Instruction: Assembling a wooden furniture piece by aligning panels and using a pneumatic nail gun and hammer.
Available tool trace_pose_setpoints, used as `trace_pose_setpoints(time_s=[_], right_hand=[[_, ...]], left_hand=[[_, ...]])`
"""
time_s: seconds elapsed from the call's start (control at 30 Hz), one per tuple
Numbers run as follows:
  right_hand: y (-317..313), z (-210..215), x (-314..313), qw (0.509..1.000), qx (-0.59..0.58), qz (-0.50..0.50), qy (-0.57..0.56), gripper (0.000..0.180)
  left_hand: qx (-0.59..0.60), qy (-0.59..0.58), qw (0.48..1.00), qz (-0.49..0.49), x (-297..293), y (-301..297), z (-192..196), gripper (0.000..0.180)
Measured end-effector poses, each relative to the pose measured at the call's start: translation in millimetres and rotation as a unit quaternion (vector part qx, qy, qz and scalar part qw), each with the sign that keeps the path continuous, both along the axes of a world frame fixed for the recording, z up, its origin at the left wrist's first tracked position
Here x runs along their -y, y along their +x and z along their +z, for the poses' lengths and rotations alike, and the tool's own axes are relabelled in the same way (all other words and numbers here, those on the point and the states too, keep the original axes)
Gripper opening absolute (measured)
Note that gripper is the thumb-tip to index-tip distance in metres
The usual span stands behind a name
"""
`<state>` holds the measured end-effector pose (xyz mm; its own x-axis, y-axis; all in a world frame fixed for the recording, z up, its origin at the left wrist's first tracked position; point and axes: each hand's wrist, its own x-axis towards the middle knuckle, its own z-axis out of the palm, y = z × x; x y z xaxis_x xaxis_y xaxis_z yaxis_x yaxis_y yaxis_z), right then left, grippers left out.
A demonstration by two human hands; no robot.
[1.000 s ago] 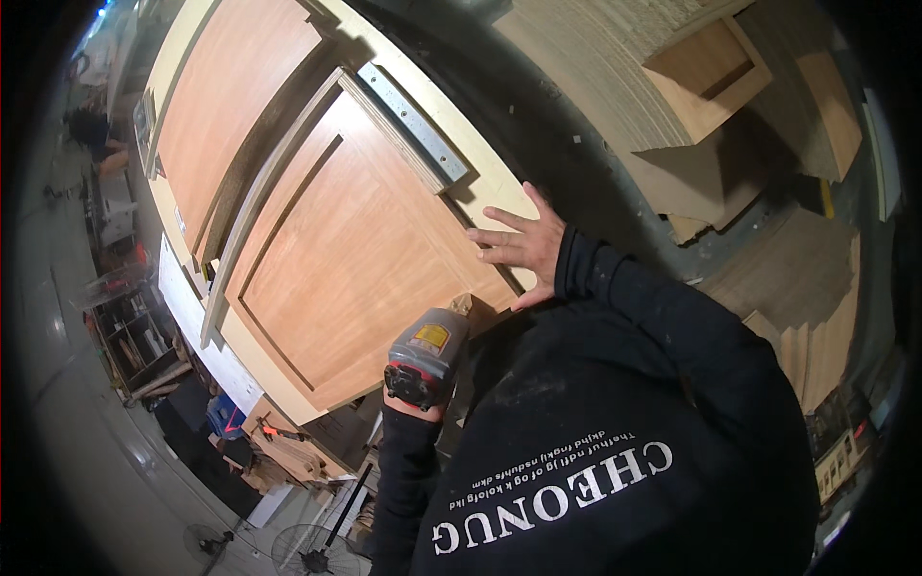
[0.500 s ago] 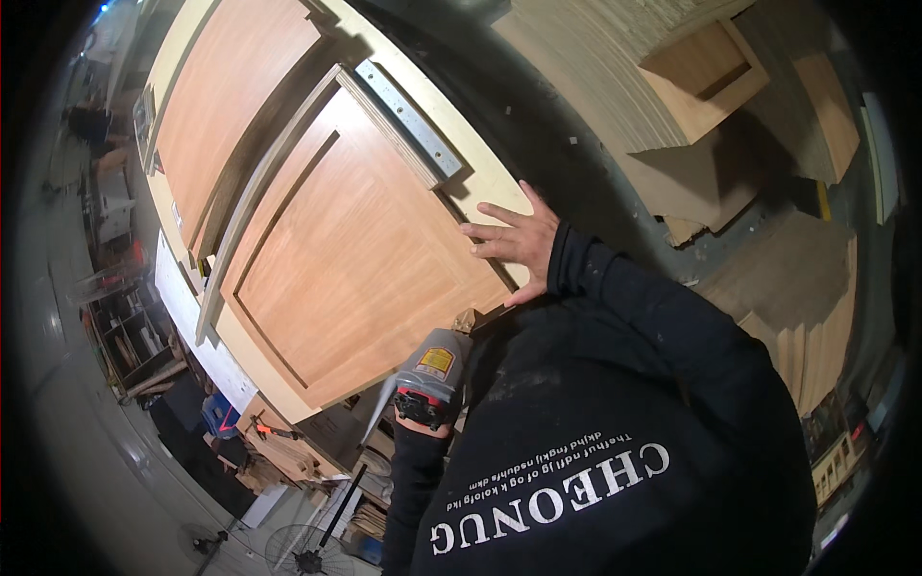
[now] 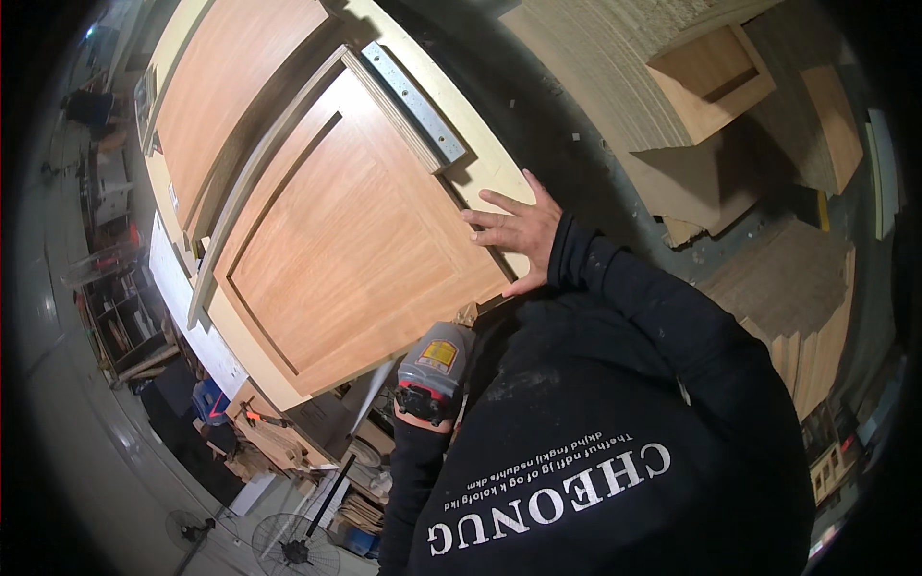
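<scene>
A light wooden panel (image 3: pixel 355 235) with dark grooves lies on the pale workbench (image 3: pixel 490 187). My right hand (image 3: pixel 514 230) rests with spread fingers at the panel's near right edge, partly on the bench top. My left hand (image 3: pixel 423 420) is mostly hidden beneath a grey nail gun (image 3: pixel 432 365) with a yellow label and a red and black end, which it grips. The tool's nose touches or nearly touches the panel's near corner; I cannot tell which. A metal strip with holes (image 3: pixel 413 104) lies along a wooden batten (image 3: pixel 394 110) at the panel's far right edge.
A second wooden panel (image 3: pixel 235 86) lies farther off, past a long curved-looking strip (image 3: pixel 269 144). Stacked boards (image 3: pixel 615 77) stand on the right, a small wooden frame (image 3: pixel 715 82) on top. Floor fans (image 3: pixel 296 549) and a shelf (image 3: pixel 125 326) are at the left.
The view has shifted slightly, so the panel and bench sit a little higher and farther left. Both hands keep their places, the left still gripping the nail gun.
</scene>
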<state>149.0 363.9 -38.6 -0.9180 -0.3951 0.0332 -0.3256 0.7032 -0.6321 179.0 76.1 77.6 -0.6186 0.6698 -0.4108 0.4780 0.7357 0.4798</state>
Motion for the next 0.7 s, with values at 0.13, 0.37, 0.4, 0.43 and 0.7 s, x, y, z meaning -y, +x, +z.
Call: trace_pose_setpoints(time_s=[0.13,0.37,0.4,0.43,0.7], right_hand=[[-1,-1,1,1.000,-0.028,0.004,-0.012,0.076],[1,8,-4,1.000,-0.007,-0.009,-0.016,0.075],[0,9,-3,1.000,-0.010,-0.005,-0.020,0.075],[1,9,-3,1.000,-0.004,-0.007,-0.014,0.075],[1,7,1,1.000,-0.005,-0.009,-0.007,0.078]], left_hand=[[-0.007,-0.004,1.000,0.004,14,17,9,0.045],[-0.052,-0.044,0.998,0.017,20,14,7,0.048],[-0.014,-0.054,0.994,0.094,32,15,3,0.046],[0.025,-0.059,0.984,0.169,40,14,-1,0.044],[0.157,0.137,0.800,0.563,93,9,5,0.038]])
